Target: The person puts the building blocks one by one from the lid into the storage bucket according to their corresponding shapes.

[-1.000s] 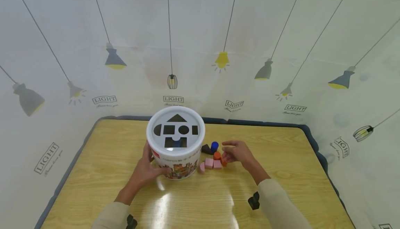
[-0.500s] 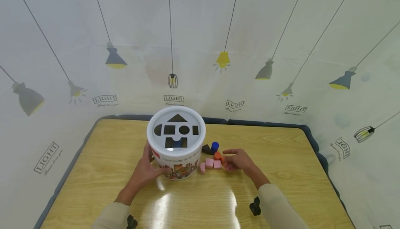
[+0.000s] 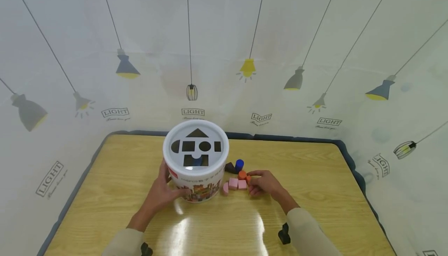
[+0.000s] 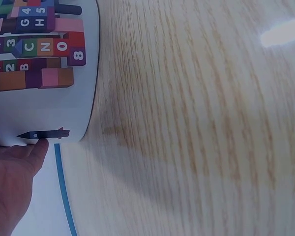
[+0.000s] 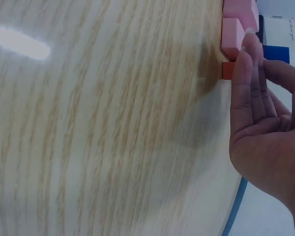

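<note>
A white bucket (image 3: 201, 184) with a lid (image 3: 196, 170) cut with shaped holes stands on the table. My left hand (image 3: 161, 192) holds its left side, thumb on the printed front and other fingers partly hidden behind. My right hand (image 3: 266, 184) is at the right end of a small group of blocks, its fingertips touching an orange block (image 3: 248, 179). In the right wrist view the fingers look nearly straight and hide part of that orange block (image 5: 227, 70). Beside it lie a round orange block (image 3: 242, 175), pink blocks (image 3: 233, 183), a blue cylinder (image 3: 239, 165) and a dark block (image 3: 230, 167).
The wooden table (image 3: 297, 162) has a dark blue edge (image 3: 290, 138). Behind it hangs a pale wall covering (image 3: 224, 34) printed with lamps. A black device (image 3: 284, 234) is strapped at the right wrist.
My right hand has shifted slightly nearer to me, by the orange block. My left hand and the bucket have stayed put. The blocks lie almost as before.
</note>
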{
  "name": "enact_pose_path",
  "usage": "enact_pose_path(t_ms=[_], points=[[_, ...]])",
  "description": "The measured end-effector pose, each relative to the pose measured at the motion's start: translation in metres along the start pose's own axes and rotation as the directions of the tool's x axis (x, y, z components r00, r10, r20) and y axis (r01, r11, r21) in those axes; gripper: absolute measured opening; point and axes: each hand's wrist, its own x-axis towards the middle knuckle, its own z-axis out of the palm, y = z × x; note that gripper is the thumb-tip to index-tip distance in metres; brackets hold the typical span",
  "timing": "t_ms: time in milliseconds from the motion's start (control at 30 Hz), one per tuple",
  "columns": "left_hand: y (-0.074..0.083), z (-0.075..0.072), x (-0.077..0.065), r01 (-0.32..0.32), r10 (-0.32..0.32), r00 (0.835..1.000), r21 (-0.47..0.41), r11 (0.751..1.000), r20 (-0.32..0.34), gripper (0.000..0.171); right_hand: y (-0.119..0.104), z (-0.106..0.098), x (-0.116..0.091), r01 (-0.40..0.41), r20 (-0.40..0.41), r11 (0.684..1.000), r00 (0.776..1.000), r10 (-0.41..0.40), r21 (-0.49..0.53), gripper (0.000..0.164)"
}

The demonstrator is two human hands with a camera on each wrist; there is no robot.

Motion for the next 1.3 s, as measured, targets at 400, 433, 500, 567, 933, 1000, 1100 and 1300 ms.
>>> enact_pose_path(t_ms=[400,433,500,567,933,1000,1100,1300], points=[[0.034,-0.005,-0.002,-0.005,0.005,1.000,0.006,1.000,0.018,0.128,0.002,-0.005,0.002,0.007,0.017,1.000,1.000,-0.008,0.009,0.040],[0.035,-0.005,-0.002,-0.003,0.003,1.000,0.008,1.000,0.020,0.128,0.002,-0.006,0.002,0.010,0.019,1.000,1.000,-0.010,0.008,0.039],[0.036,-0.005,-0.002,0.000,0.000,1.000,0.006,1.000,0.024,0.128,0.002,-0.006,0.003,0.015,0.020,1.000,1.000,-0.015,0.005,0.039],[0.035,-0.005,-0.003,0.002,-0.002,1.000,0.001,1.000,0.023,0.127,0.001,-0.007,0.003,0.021,0.016,1.000,1.000,-0.021,0.004,0.038],[0.010,-0.001,0.000,0.020,-0.020,1.000,-0.006,1.000,0.012,0.129,-0.011,-0.011,0.003,0.030,-0.013,0.999,0.999,-0.030,0.020,0.037],[0.002,0.000,0.001,0.022,-0.022,1.000,-0.002,1.000,0.009,0.130,-0.014,-0.011,0.002,0.034,-0.006,0.999,0.999,-0.034,0.025,0.038],[0.000,-0.001,0.001,0.014,-0.014,1.000,0.004,1.000,0.008,0.129,-0.018,-0.012,-0.001,0.048,0.005,0.999,0.999,-0.048,0.023,0.038],[0.000,-0.002,0.000,0.009,-0.009,1.000,0.002,1.000,0.006,0.128,-0.032,-0.011,-0.007,0.110,0.029,0.993,0.993,-0.111,0.036,0.041]])
